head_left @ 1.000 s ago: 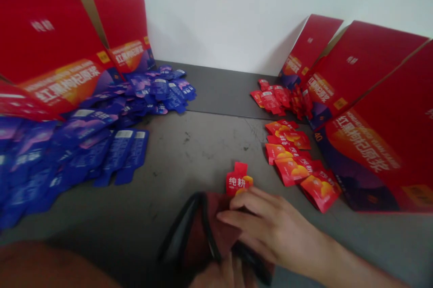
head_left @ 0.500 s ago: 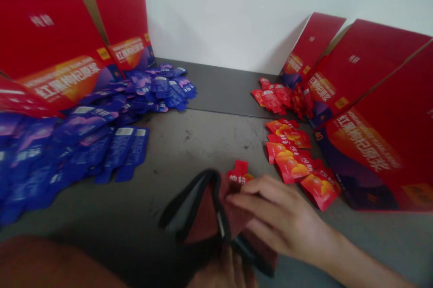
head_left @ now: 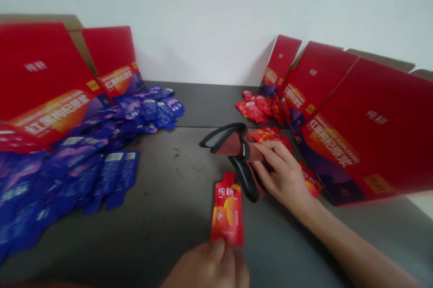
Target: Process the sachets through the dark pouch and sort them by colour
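Observation:
A red sachet (head_left: 227,211) with orange fruit printed on it points its narrow neck away from me. My left hand (head_left: 211,265) is closed at the sachet's near edge, fingers curled over it. My right hand (head_left: 282,173) grips a reddish-brown, soft-looking folded item with black edging (head_left: 233,144), its flaps spread apart. Its exact kind I cannot make out. The item is held above the table, to the right of the sachet's neck. Behind it and the right hand, more red sachets (head_left: 270,134) lie partly hidden.
Blue sachets (head_left: 77,166) spread in a heap along the left. A smaller pile of red sachets (head_left: 259,107) lies at the back right. Red printed cartons stand on the left (head_left: 43,71) and right (head_left: 352,125). A white wall (head_left: 203,22) rises behind the grey table (head_left: 169,198).
My right hand has carried the folded item up and away from the left hand. The red sachet, mostly covered before, now shows fully with my left hand at its near edge. The view has tilted up.

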Action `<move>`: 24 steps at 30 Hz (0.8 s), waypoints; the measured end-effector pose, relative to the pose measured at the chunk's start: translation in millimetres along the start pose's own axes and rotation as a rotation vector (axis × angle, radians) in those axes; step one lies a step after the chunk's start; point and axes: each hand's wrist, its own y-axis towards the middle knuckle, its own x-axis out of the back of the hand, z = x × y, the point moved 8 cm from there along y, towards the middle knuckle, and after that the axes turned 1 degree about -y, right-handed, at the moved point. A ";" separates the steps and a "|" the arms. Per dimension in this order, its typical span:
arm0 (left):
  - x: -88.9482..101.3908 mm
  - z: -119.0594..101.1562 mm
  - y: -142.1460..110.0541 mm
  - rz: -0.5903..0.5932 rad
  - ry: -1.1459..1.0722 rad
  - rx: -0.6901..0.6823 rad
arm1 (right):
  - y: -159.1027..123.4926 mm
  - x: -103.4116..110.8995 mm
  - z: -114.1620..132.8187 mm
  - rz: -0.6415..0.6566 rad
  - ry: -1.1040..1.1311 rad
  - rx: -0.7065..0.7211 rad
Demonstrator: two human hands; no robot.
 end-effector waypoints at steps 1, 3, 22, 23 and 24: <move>5.2 12.5 9.1 0.005 -0.056 0.034 | -1.6 7.0 0.4 -0.039 0.024 -0.009; 16.7 41.3 27.5 -0.027 -0.081 0.121 | -4.5 17.2 -0.3 -0.098 0.062 -0.014; -44.3 140.7 47.6 0.181 -0.902 0.542 | -10.3 4.9 -5.2 0.032 0.176 -0.071; -45.0 141.6 47.5 0.186 -0.933 0.542 | -10.1 5.2 -5.8 0.028 0.176 -0.074; -46.1 142.1 47.3 0.193 -0.964 0.542 | -9.8 5.7 -6.3 0.025 0.174 -0.076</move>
